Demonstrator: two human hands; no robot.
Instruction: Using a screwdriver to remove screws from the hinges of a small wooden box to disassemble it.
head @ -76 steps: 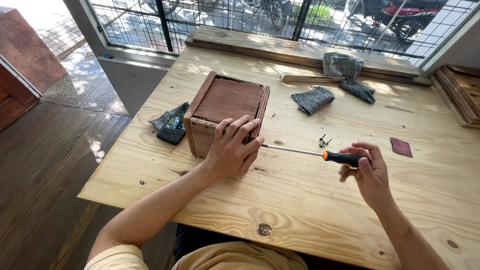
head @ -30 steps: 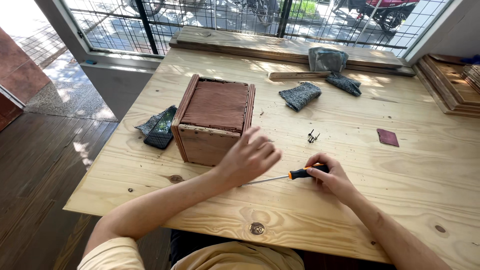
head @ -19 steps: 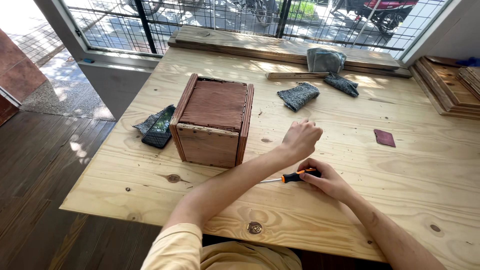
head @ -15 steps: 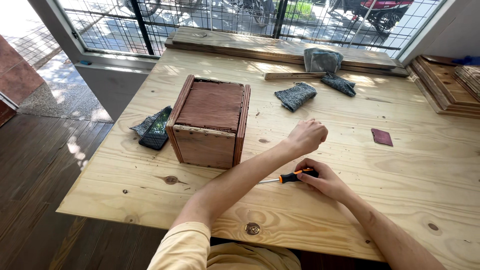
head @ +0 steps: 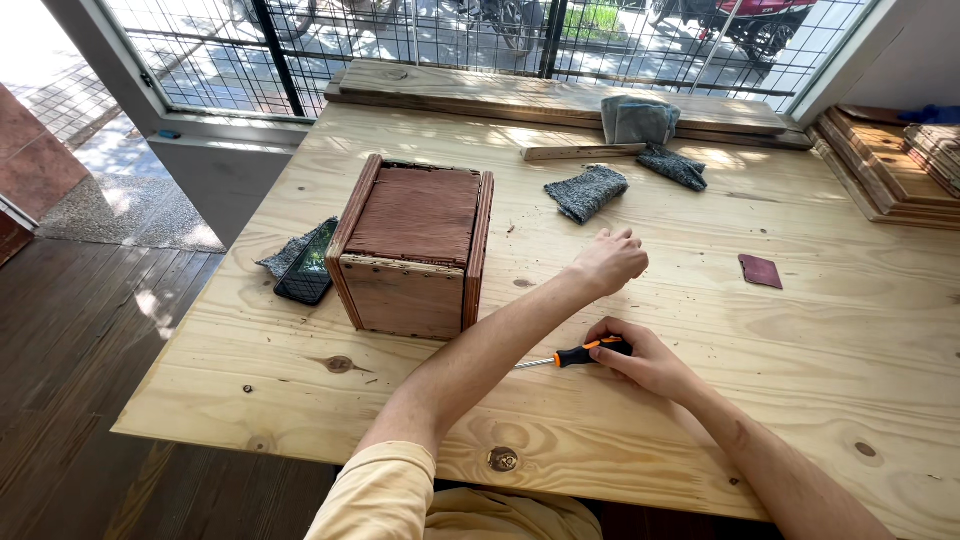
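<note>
While sunlight falls across it through the wire-meshed window, the wide pale pine table (head: 820, 330) fills most of the view, its knots and grain plain to see. Long weathered planks (head: 560, 95) lie along its far edge, and a stack of wooden frames (head: 890, 165) sits at the far right corner.

Next in size, a reddish-brown wooden box (head: 415, 245) rests on the table's left half, its flat panel facing up between raised side boards. Just beside its left wall lies a dark phone (head: 306, 268) on a grey rag (head: 285, 258).

Both forearms reach over the near edge. The left hand (head: 610, 262) hovers low over bare table to the right of the box, fingers curled loosely together into a soft fist; whether anything small sits inside that grip cannot be told. The right hand (head: 645, 358) rests on the table nearer the body, just behind the left wrist, its grip closed on the handle of a screwdriver (head: 575, 355). That screwdriver lies nearly flat on the table, orange-and-black handle in the fingers, thin metal shaft pointing left and passing under the left forearm.

Farther back lie a folded grey cloth (head: 640, 120), two dark knitted gloves (head: 588, 190), and a short wooden strip (head: 580, 152). A small dark red rectangle (head: 761, 270) sits alone, well apart to the right.
</note>
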